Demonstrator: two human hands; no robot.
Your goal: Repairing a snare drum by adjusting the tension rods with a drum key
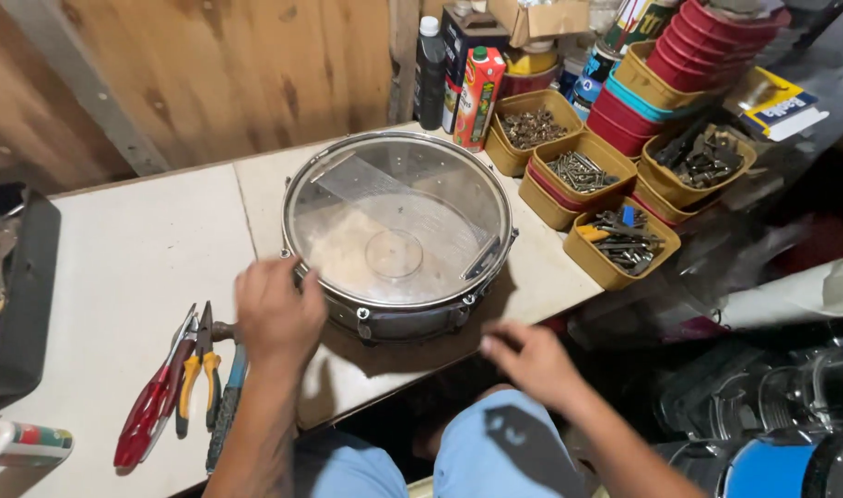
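Blue fabric over our knees point(495, 452) fills the bottom centre of the frame, just below our two forearms. Our left hand point(276, 314) sits left of centre with its fingers curled loosely against the near rim of the snare drum point(398, 231); whether they actually grip the metal hoop we cannot tell, since the fingertips are tucked under. Our right hand point(530, 358) hangs lower right of centre, just off the table edge and near the drum's shell but apart from it, fingers half bent and blurred, holding nothing that we can see.

That drum lies flat in the middle of the frame on the pale table point(126, 267), its clear head facing up and a metal strip showing through it. Left of our left wrist, in the lower left, lie red-handled pliers point(154, 406), yellow-handled pliers point(203, 369) and a blue-handled tool point(228, 406), side by side. A dark tray point(25, 295) of tools stands at the left edge.

In the upper right we see several yellow tubs point(583, 171) filled with screws and small metal parts, just beside the drum, and behind them a stack of red tubs point(707, 41). A dark bottle point(430, 74) and a red carton point(478, 92) stand at the top centre against the wooden wall point(218, 74).
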